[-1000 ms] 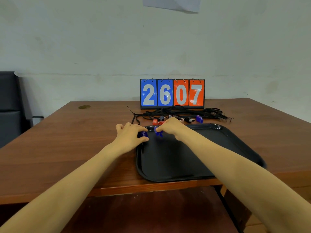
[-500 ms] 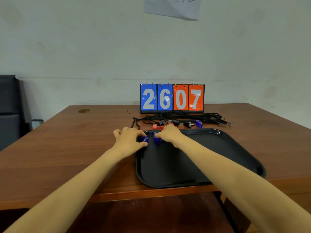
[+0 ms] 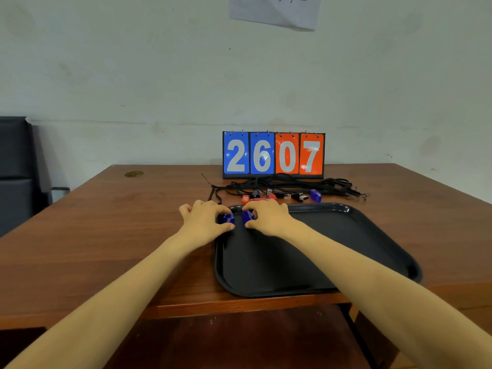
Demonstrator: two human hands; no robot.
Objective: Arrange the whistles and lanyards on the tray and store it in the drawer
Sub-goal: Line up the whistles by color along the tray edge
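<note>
In the head view, centre frame, our left hand (image 3: 206,219) pinched one blue whistle (image 3: 228,218) and our right hand (image 3: 269,218) another (image 3: 247,216), at the tray's (image 3: 372,235) upper-left corner. We judged this the placing step; next, releasing them and fetching the lanyards (image 3: 292,185) behind.

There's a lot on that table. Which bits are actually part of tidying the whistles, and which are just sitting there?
Part of the job:
- black tray
- blue whistle in left hand
- blue whistle in right hand
- loose whistles
- black lanyards

Just lying about:
- flip scoreboard reading 2607
- paper on the wall
- dark chair
</note>
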